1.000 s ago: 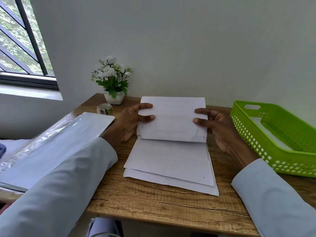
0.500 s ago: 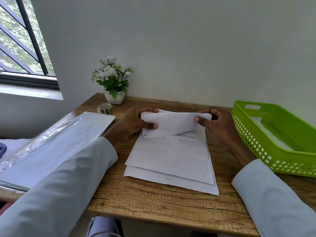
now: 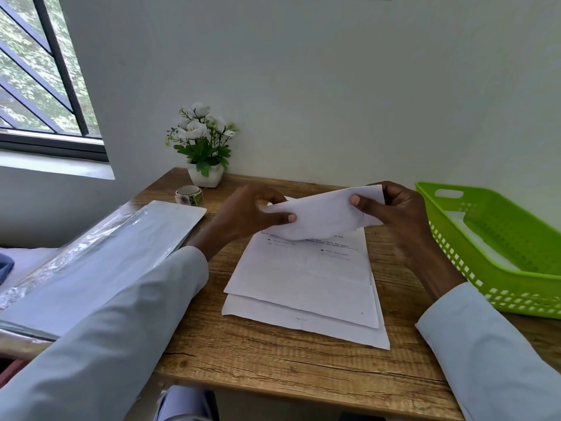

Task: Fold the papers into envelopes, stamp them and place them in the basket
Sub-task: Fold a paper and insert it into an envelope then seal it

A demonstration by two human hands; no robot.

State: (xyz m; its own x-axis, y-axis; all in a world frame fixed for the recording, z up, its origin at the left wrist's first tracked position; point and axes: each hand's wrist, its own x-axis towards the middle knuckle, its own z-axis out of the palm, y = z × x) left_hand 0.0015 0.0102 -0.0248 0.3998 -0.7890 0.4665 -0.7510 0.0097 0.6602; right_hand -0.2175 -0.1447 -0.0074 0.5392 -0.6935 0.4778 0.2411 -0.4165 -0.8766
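Centre frame, left hand (image 3: 243, 214) and right hand (image 3: 394, 211) each pinch an end of the folded paper (image 3: 318, 217) above the sheets (image 3: 303, 284). Basket (image 3: 501, 287) right; tape roll (image 3: 188, 195) and plant (image 3: 202, 147) behind; plastic sleeve (image 3: 106, 256) left.

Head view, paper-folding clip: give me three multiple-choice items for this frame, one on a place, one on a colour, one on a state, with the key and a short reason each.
1. Where is the roll of stickers?
A. inside the basket
B. on the desk in front of the flower pot
C. on the paper stack

2. What colour is the basket?
A. blue
B. white
C. green

3. How is the folded paper held?
A. lifted above the paper stack, left hand and right hand pinching its ends
B. flat on the desk, untouched
C. by the left hand alone

Key: 1 B, it sits on the wood left of the pot's base; 2 C, its lattice walls are lime green; 3 A, a thumb presses each end.
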